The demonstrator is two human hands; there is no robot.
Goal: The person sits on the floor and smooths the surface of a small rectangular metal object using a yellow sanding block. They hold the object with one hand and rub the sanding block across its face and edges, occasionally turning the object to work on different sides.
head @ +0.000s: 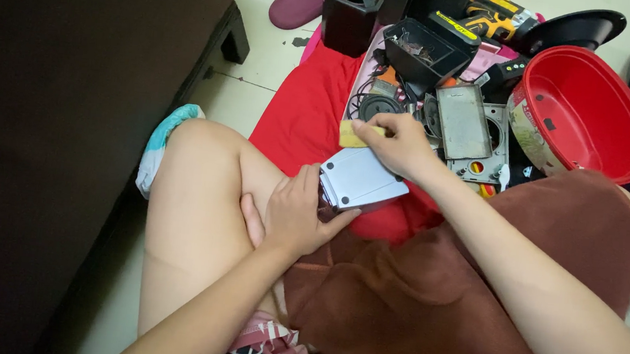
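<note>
My left hand (294,215) grips the near edge of a flat pale grey-blue device casing (360,177) and steadies it against my lap. Small round feet show on the casing's upturned face. My right hand (400,143) is closed on a small yellow cloth or sponge (354,133) and presses it at the casing's far edge. Both forearms reach in from the bottom of the view.
A red cloth (307,115) covers the floor ahead, a brown cloth (426,300) my lap. Beyond lie a grey metal panel (463,121), a red plastic tub (583,109), black speaker parts (425,50), a yellow-black drill (496,14). Dark furniture (62,117) stands left.
</note>
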